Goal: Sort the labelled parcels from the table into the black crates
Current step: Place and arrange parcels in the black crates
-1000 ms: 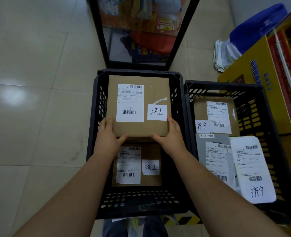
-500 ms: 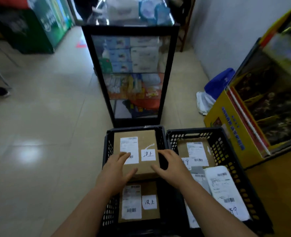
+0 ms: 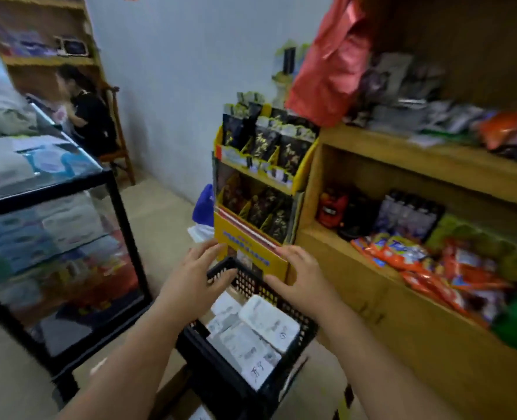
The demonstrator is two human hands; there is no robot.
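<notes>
Two empty hands above one black crate (image 3: 292, 344)

At lower centre, three labelled parcels (image 3: 267, 318) are seen inside. The left hand (image 3: 195, 275) and right hand (image 3: 304, 277) are held with fingers spread.

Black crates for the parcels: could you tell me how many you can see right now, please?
1 for certain: the black crate holding white-labelled parcels, below the empty hands. More crates may be hidden behind the arms.

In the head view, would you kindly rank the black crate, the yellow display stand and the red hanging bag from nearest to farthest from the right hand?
From the right hand:
1. Black crate, directly below it.
2. Yellow display stand, just behind it.
3. Red hanging bag, high above.
</notes>
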